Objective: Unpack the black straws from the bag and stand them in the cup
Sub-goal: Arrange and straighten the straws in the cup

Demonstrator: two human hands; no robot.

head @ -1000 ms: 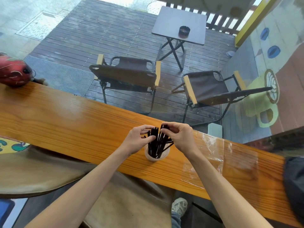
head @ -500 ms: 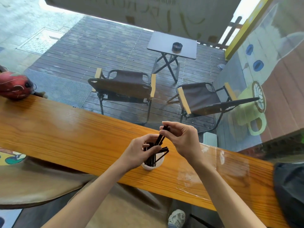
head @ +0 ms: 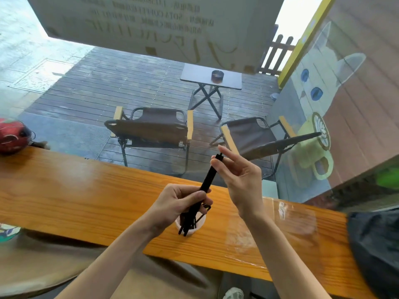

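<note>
Both hands work one black straw (head: 207, 180): right hand (head: 238, 178) pinches its 1 o'clock tip, left hand (head: 180, 203) grips lower above the cup (head: 191, 227); lower it slowly, upright.

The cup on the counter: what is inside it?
Black straws stand in the white cup, leaning. The left hand grips them above the rim, hiding their middles and part of the cup. The right hand pinches one straw's top. The cup's bottom is hidden.
</note>
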